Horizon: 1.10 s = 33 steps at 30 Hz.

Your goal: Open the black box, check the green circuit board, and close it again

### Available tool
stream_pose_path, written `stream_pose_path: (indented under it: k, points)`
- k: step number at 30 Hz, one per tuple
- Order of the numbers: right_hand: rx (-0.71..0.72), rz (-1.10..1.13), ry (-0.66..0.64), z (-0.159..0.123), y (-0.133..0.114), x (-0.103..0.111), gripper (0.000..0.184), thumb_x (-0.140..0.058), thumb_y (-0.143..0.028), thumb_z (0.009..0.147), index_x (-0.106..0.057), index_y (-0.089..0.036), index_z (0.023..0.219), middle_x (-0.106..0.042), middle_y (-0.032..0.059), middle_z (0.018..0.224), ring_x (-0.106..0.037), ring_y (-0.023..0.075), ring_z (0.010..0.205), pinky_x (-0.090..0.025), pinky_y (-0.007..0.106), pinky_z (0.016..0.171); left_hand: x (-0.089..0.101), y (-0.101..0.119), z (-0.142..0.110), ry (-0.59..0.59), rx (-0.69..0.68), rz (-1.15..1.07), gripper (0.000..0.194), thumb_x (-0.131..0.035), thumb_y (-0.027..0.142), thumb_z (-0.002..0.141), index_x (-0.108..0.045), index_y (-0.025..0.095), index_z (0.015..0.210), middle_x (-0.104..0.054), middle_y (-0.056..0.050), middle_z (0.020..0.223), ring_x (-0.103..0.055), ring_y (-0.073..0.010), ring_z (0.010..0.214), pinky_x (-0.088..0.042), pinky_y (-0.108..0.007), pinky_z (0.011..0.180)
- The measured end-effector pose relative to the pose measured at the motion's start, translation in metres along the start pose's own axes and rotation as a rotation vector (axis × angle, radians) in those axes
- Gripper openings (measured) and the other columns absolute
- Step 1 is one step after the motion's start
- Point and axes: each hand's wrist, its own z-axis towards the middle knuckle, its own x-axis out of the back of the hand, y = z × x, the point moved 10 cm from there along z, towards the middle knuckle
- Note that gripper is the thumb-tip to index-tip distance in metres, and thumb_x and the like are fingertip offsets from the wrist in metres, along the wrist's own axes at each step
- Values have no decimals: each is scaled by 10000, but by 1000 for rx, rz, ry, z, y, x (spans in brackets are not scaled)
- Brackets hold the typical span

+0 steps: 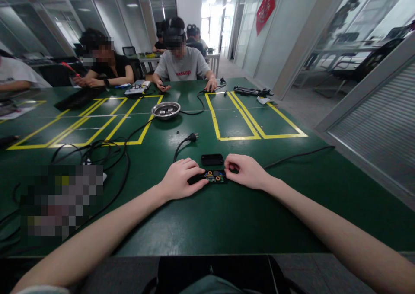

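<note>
An opened black power adapter (215,177) lies on the green table in front of me, its circuit board with copper-coloured coils facing up. My left hand (181,178) grips its left end between thumb and fingers. At the right end, my right hand (246,170) is closed with curled fingertips touching the board's edge; what they pinch is hidden. Just beyond the board sits the black casing half (212,159), hollow side up. A cord with a black plug (193,137) emerges from behind my left hand. Another black cord (301,155) stretches rightward from behind my right hand.
A steel bowl (165,110) with small metal parts stands farther back. Tangled cables (97,149) and a blurred-out object (61,199) occupy the left. Yellow tape (240,138) marks the table. A co-worker (181,62) sits opposite; a folded black tripod (253,91) lies at the far right.
</note>
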Motion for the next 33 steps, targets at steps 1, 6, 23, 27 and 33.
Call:
stream_pose_path:
  k: [1, 6, 23, 27, 33]
  points:
    - [-17, 39, 38, 1, 5, 2, 55, -638, -186, 796, -589, -211, 789, -579, -10, 740, -524, 152, 660, -389, 276, 626, 3, -9, 0, 48, 69, -29, 314, -564, 438, 1025, -724, 177, 1096, -737, -87, 985, -670, -221, 911, -538, -357, 820]
    - [-63, -4, 219, 11, 25, 8, 221, -621, -310, 915, -708, -200, 1086, -658, 111, 1087, -592, 273, 1009, -490, 423, 870, -12, -29, 2, -23, 230, 13, 523, -623, 494, 988, -591, 222, 1434, -647, -143, 1418, -580, -317, 1296, -472, -540, 1085]
    - [33, 622, -50, 3, -8, -5, 141, -703, -270, 847, -636, -195, 946, -721, 61, 1023, -712, 198, 910, -596, 391, 866, -5, -17, -1, -9, 142, -382, 610, -821, 284, 843, -533, 234, 1378, -668, -87, 1243, -701, -221, 1042, -609, -383, 917]
    - [121, 601, -68, 0, -15, -1, 106, -708, -214, 828, -606, -199, 853, -712, 70, 1044, -699, 209, 984, -573, 401, 920, -8, -11, 0, -36, 85, -382, 393, -793, 270, 875, -638, 210, 1231, -689, -108, 1245, -683, -243, 1155, -581, -402, 1002]
    - [202, 563, -60, -3, -20, 6, 161, -725, -216, 838, -567, -208, 810, -717, 69, 1042, -699, 208, 979, -552, 384, 896, -13, -11, -1, -86, 103, -378, 459, -798, 301, 872, -625, 222, 1289, -714, -109, 1275, -692, -249, 1164, -567, -420, 1017]
